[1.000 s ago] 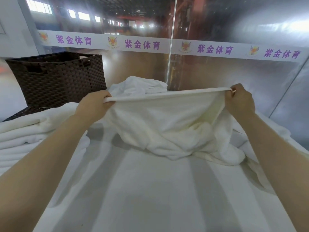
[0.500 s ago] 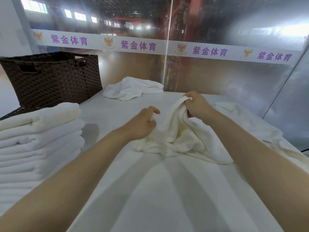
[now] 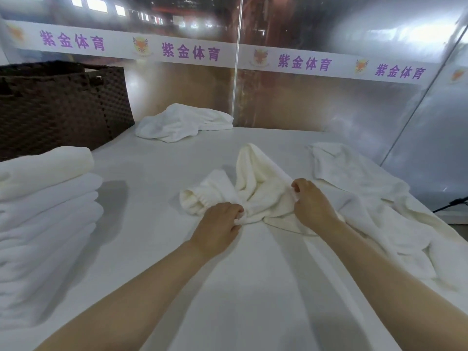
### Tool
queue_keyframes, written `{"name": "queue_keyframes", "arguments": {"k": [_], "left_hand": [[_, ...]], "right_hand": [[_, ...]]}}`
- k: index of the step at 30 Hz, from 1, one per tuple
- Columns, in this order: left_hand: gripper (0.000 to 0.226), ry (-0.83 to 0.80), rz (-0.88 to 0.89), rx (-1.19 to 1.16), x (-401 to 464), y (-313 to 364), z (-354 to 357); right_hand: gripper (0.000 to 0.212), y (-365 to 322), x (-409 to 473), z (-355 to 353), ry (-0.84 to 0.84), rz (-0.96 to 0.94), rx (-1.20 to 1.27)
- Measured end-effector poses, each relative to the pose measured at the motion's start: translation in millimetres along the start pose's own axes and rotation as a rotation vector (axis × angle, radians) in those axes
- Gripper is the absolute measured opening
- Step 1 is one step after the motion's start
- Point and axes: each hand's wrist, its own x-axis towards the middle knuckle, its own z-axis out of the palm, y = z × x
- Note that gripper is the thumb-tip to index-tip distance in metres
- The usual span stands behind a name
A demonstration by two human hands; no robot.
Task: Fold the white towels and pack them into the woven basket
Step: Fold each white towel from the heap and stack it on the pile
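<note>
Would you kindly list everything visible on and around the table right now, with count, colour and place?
towel in hand: one, cream-white, crumpled at table centre, held by both hands
folded towels: one stack, white, left edge of the table; exact number unclear
loose towel: one, white, rumpled at the far edge beside the basket
unfolded towels: a spread heap, white, right side of the table; count unclear
basket: one, dark brown woven, far left corner
table: one, white surface
banner: one strip, white with purple characters, across the clear wall behind
left hand: one, grip on the towel's near edge
right hand: one, grip on the towel's right part
</note>
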Motion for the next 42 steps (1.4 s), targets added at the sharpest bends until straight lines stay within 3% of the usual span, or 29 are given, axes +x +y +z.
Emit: {"name": "queue_keyframes", "arguments": {"k": [3, 6, 9, 11, 16, 19, 23, 25, 28, 33, 36, 39, 42], "left_hand": [[0.045, 0.032, -0.01, 0.114, 0.2, -5.3, 9.8], [0.055, 0.045, -0.027, 0.164, 4.8, -11.1, 13.2], [0.053, 0.077, 0.021, 0.213, 9.0, -24.9, 17.4], [0.047, 0.073, 0.006, 0.257, 9.9, -34.1, 14.7], [0.044, 0.12, -0.13, 0.195, 4.6, -59.5, -8.2], [0.037, 0.138, -0.198, 0.155, -8.6, -77.1, -20.9], [0.037, 0.132, -0.26, 0.062, -22.5, -82.3, -28.8], [0.037, 0.16, -0.305, -0.024, -25.7, -77.6, -34.6], [0.028, 0.289, -0.474, -0.262, -24.2, -63.5, -49.0], [0.013, 0.552, -0.672, -0.652, -5.4, -29.2, -84.6], [0.011, 0.616, -0.654, -0.998, -0.1, -1.1, -101.6], [0.011, 0.575, -0.65, -1.033, -9.5, 21.1, -97.5], [0.014, 0.507, -0.685, -1.048, -26.9, 25.6, -88.1]], "right_hand": [[0.032, 2.4, -4.0, 5.9, -0.135, 0.077, 0.002], [0.056, -1.3, -10.8, 15.7, -0.27, 0.021, 0.155], [0.079, 1.4, -15.9, 36.0, -0.323, -0.086, 0.044], [0.069, 3.6, -14.7, 46.3, -0.254, -0.061, -0.033], [0.005, 16.4, -14.5, 48.2, -0.094, -0.095, -0.09], [0.006, 27.8, -16.7, 33.4, -0.079, -0.022, 0.073], [0.009, 23.7, -9.6, 7.0, 0.09, 0.248, 0.584], [0.011, 19.4, -6.3, -1.6, 0.156, 0.273, 0.637], [0.01, 5.8, -3.2, -7.3, 0.28, 0.222, 0.515], [0.006, -62.1, -12.0, -13.2, 0.222, 0.257, 0.932], [0.009, -112.0, -32.7, -1.5, 0.264, 0.044, 0.987], [0.024, -142.5, -59.1, 25.9, 0.11, -0.263, 0.736], [0.043, -151.1, -71.9, 53.2, 0.016, -0.338, 0.639]]}}
